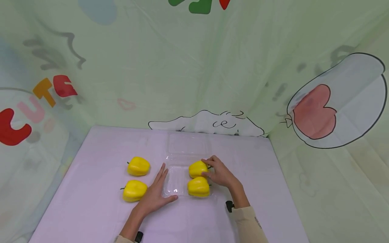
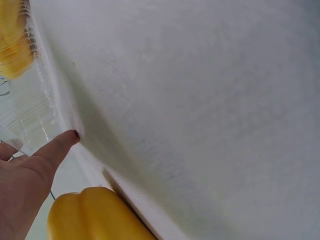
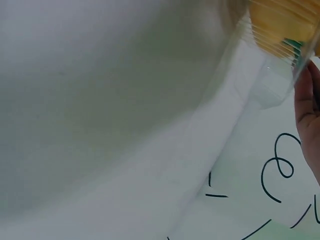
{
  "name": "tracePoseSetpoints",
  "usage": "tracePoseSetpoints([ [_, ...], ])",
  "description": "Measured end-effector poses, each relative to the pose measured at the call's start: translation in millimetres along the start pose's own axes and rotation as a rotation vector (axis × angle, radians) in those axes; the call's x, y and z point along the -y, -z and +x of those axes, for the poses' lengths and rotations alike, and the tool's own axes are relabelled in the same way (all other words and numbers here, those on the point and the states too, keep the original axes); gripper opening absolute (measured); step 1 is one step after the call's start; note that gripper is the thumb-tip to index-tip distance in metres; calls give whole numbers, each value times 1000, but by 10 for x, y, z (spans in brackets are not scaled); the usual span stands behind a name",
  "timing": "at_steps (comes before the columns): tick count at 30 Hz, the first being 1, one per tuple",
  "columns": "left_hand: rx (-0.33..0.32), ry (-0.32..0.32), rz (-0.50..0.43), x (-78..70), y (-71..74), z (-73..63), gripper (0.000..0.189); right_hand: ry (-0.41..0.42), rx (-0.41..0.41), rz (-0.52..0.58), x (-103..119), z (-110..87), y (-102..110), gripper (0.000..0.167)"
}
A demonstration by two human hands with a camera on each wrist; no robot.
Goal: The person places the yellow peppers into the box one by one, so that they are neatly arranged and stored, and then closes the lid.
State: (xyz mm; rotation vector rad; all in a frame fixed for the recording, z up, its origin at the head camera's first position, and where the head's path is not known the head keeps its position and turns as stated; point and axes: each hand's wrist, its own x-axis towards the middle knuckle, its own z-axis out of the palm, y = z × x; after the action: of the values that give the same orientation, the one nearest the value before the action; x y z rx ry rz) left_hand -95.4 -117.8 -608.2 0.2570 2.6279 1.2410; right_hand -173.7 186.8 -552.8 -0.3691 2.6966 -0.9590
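A clear plastic clamshell box [image 1: 176,182] lies opened on the table, its lid [image 1: 186,143] folded back toward the wall. Two yellow bell peppers sit in the box's right half: a far pepper [image 1: 197,169] and a near pepper [image 1: 198,187]. My right hand [image 1: 221,172] holds the far pepper between thumb and fingers. At the box's left edge my left hand [image 1: 154,196] rests with straight, spread fingers. Left of that hand lie two more yellow bell peppers, one farther [image 1: 138,166] and one nearer [image 1: 134,191]. The left wrist view shows a yellow pepper [image 2: 97,215] beside the left hand.
A pale lilac cloth covers the table [image 1: 100,152]. Behind and on both sides hangs a light green printed curtain [image 1: 182,67] with letters and a heart balloon. Dark straps show at both wrists.
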Motion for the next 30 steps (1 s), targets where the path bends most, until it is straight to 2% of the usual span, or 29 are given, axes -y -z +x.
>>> tracePoseSetpoints([
  [12, 6, 2, -12, -27, 24, 0, 115, 26, -116, 51, -22, -78, -139, 57],
  [23, 1, 3, 0, -31, 21, 9, 116, 52, -190, -11, -40, -135, -139, 55],
  [27, 3, 6, 0, -32, 20, 7, 116, 44, -212, -27, -32, -183, -110, 56],
  [30, 3, 7, 2, -28, 18, 5, 117, 4, -207, 6, -31, -253, -105, 65],
])
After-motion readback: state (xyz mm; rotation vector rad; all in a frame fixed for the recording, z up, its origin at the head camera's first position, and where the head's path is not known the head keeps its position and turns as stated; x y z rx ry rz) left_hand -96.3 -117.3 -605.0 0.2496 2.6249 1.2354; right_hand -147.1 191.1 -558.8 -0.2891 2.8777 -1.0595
